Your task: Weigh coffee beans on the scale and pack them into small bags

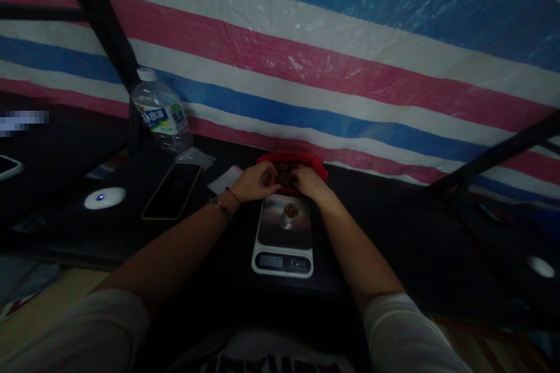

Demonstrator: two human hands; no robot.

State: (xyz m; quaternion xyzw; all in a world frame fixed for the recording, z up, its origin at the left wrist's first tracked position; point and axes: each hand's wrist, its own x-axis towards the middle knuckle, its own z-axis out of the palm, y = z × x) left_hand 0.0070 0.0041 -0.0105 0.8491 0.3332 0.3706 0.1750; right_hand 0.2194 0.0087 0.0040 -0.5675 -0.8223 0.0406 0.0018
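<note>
My L hand [256,182] is curled round a clear cup [267,179] at the L side of the red tray [314,159]. My R hand [310,182] has its fingertips down in the brown bits [284,168] there; can't tell if it's pinching any. Scale [273,234] sits on the bench [376,210], nearer me, w/ a filled cup [291,213] on top. Phone [172,191] + bottle [160,111] off L.

Red container [321,168] far centre, dark-brown bits [285,170] inside. White scale [284,236] flat just nearer, metal-look plate, display illegible. Small cup [289,220] upright on plate, brown pieces [291,209] inside.
</note>
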